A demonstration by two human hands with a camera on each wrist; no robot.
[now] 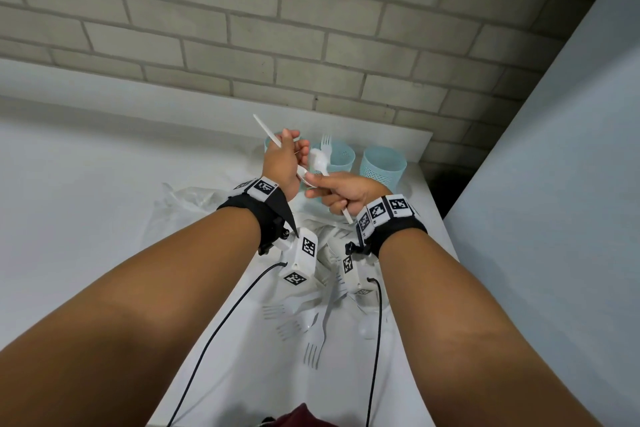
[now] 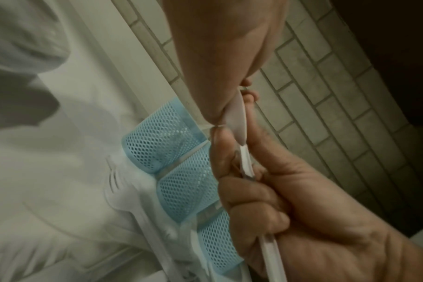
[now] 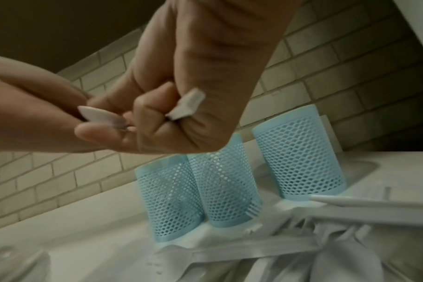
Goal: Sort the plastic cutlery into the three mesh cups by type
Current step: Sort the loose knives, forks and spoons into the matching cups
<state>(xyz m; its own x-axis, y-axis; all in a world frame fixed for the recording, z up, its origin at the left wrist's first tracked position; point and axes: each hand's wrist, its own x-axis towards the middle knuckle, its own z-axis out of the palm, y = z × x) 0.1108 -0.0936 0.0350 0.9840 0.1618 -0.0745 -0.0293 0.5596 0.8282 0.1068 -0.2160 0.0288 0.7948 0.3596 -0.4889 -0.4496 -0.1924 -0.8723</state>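
Note:
Both hands are raised close together in front of three light-blue mesh cups (image 1: 382,166) (image 3: 299,162) (image 2: 157,143). My left hand (image 1: 282,163) grips a white plastic spoon (image 1: 268,133), its handle sticking up to the left. My right hand (image 1: 343,189) fists a second white spoon (image 1: 318,158) with the bowl up; its handle end (image 3: 188,105) pokes out below the fist. My right thumb touches the bowl (image 3: 102,116) (image 2: 237,118) of the left hand's spoon. A fork (image 1: 325,142) stands in the middle cup (image 1: 341,158). The left cup is mostly hidden behind my left hand.
A pile of white plastic forks (image 1: 311,333) and other cutlery lies on the white table (image 1: 104,218) below my wrists. A crumpled clear plastic bag (image 1: 187,198) lies to the left. A brick wall (image 1: 311,28) stands behind the cups, and a white panel (image 1: 554,184) closes the right side.

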